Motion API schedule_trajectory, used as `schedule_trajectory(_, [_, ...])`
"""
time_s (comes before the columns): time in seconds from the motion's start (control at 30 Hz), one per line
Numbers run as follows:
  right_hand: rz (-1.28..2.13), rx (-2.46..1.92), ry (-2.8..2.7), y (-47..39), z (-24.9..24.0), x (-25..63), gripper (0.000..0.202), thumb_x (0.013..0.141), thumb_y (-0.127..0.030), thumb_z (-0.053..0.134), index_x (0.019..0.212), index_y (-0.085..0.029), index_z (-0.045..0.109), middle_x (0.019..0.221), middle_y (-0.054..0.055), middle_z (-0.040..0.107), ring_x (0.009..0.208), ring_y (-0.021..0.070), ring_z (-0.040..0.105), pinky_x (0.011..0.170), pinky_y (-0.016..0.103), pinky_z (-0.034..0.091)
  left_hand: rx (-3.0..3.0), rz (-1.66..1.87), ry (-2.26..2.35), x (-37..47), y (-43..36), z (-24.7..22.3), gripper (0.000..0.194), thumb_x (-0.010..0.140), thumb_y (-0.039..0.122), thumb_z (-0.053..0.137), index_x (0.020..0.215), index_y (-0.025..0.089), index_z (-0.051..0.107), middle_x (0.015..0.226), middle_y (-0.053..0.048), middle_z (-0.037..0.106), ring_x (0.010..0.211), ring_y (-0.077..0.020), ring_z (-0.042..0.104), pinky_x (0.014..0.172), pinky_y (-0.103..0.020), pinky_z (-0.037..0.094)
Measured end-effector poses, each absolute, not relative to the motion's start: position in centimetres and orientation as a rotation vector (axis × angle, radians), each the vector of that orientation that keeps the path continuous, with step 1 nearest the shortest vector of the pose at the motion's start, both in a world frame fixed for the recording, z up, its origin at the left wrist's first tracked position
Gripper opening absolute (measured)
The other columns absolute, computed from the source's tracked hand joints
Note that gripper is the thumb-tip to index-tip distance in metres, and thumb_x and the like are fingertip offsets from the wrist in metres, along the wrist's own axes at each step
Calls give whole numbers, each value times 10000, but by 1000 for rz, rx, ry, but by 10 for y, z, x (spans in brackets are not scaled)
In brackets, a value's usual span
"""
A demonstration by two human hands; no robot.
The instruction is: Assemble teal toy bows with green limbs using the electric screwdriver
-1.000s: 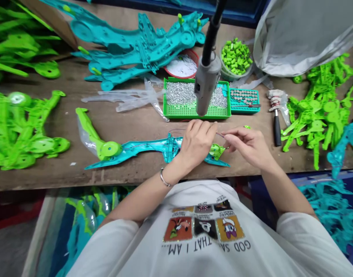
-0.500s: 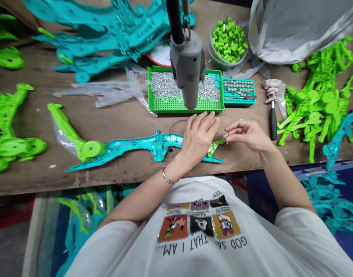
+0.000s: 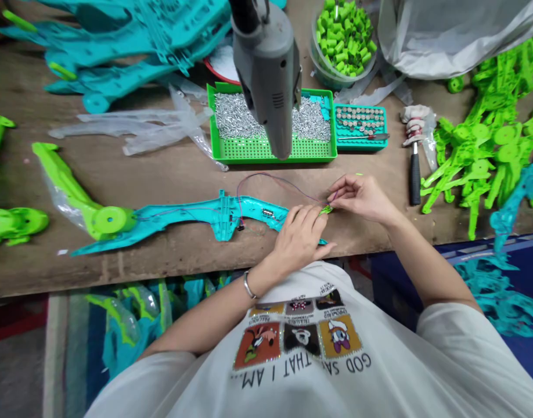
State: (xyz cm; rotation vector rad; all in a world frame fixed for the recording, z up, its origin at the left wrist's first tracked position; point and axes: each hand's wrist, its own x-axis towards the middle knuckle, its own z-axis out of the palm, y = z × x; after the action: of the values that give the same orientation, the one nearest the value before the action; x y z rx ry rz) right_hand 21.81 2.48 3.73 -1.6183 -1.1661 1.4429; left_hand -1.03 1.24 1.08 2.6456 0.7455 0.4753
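Observation:
A long teal plastic bow-shaped part (image 3: 183, 215) lies along the bench's near edge, a green limb (image 3: 110, 220) joined at its left end. My left hand (image 3: 299, 235) rests over its right end, fingers spread, covering much of that end. Just right of it, my right hand (image 3: 357, 197) pinches a thin purple wire (image 3: 288, 183) by a small green piece (image 3: 326, 209). The wire arcs back to the middle of the teal part, near a small black connector (image 3: 240, 227). A small metallic spring-like piece (image 3: 267, 213) sits inside the teal part.
A grey hanging tool (image 3: 273, 87) comes down over a green tray of screws (image 3: 270, 152). Beside it are a teal tray (image 3: 361, 142), a tub of green caps (image 3: 345, 43) and a hammer (image 3: 414, 174). Green parts (image 3: 479, 151) pile up right; teal parts (image 3: 131, 35) lie back left.
My left hand has moved down along the teal part, uncovering the spring-like piece. The wire now shows as a longer arc to my right hand. The view has shifted slightly.

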Motion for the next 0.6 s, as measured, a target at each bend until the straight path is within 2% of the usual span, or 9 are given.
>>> schedule_trajectory(0.27, [1212, -1662, -1573, 30, 35, 204, 187, 795, -244, 765, 966, -190, 714, 861, 27, 792, 810, 174, 749, 793, 314, 573, 2606, 438, 759, -32, 19, 11, 610, 923, 531, 680, 1356, 110, 593, 1463, -224, 607, 1382, -386, 526, 1212, -594, 361])
schedule_trajectory(0.6, [1156, -1664, -1875, 41, 48, 196, 219, 818, -172, 704, 1037, -179, 698, 855, 17, 788, 794, 175, 744, 763, 289, 511, 2684, 403, 740, -31, 21, 12, 625, 927, 551, 675, 1366, 111, 612, 1426, -225, 615, 1352, -385, 536, 1205, -585, 375])
